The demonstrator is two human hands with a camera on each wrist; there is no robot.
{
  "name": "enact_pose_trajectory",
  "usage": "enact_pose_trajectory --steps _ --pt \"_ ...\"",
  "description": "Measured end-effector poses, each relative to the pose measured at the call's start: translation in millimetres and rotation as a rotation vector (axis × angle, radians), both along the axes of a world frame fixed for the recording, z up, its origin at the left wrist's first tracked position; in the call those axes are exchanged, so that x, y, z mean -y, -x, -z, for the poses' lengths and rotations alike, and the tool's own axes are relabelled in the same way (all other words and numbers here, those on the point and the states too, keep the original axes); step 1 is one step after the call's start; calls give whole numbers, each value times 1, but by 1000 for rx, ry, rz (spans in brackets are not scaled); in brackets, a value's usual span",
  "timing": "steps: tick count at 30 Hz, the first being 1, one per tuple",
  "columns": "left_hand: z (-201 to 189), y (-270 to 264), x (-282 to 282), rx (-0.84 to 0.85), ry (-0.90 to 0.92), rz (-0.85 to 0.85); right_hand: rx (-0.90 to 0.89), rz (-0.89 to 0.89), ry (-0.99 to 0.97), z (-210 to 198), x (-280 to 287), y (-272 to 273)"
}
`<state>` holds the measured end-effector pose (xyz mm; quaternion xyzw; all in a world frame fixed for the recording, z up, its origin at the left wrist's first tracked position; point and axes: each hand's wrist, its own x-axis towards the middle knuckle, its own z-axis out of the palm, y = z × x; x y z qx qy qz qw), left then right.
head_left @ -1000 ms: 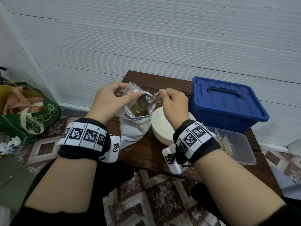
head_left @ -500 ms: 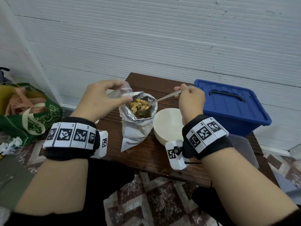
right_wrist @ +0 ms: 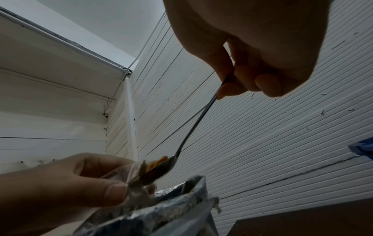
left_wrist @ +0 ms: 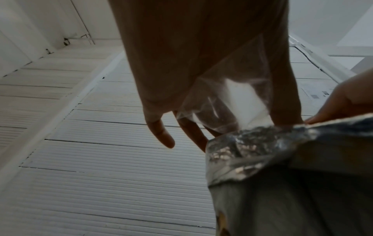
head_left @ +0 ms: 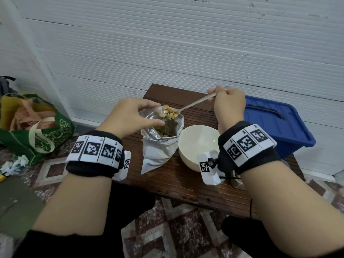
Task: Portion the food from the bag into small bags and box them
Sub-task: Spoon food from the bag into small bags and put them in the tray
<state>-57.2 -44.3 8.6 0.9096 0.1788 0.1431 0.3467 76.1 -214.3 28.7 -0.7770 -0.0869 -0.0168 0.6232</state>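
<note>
Right hand (head_left: pixel 229 107) pinches the loaded spoon (head_left: pixel 193 104) at frame centre, left hand (head_left: pixel 130 118) pinches the small clear bag (left_wrist: pixel 228 99) open above the foil bag (head_left: pixel 161 144) on the worktop (head_left: pixel 178 179): tip slowly, keeping its mouth wide.

Black wristbands (head_left: pixel 93 165) carried white square-code marker strips; white wrist cameras (head_left: pixel 209 169) tagged; black sleeves (head_left: pixel 61 244) pushed up.
</note>
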Motion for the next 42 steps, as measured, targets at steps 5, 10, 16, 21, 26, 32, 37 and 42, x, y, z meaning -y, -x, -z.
enact_pose_trajectory --steps 5,10,16,21,26,32,37,42 --pt "0 -5 1 -38 -3 20 10 -46 36 0 -6 0" --pt "2 -11 1 -42 -22 22 6 -78 38 1 -13 2" --pt "3 -12 5 -18 -20 46 28 -110 -1 -2 -14 4" --pt "2 -11 12 62 -5 90 75 -80 -39 -6 -12 5" --pt "3 -11 17 148 -37 144 84 -91 -59 -6 -13 7" --pt "7 -13 22 246 -64 134 254 -210 -107 -6 -14 17" --pt "6 -12 14 271 2 41 446 -279 -243 -13 -7 23" --pt "7 -9 6 296 37 -56 503 -162 -373 -16 0 19"
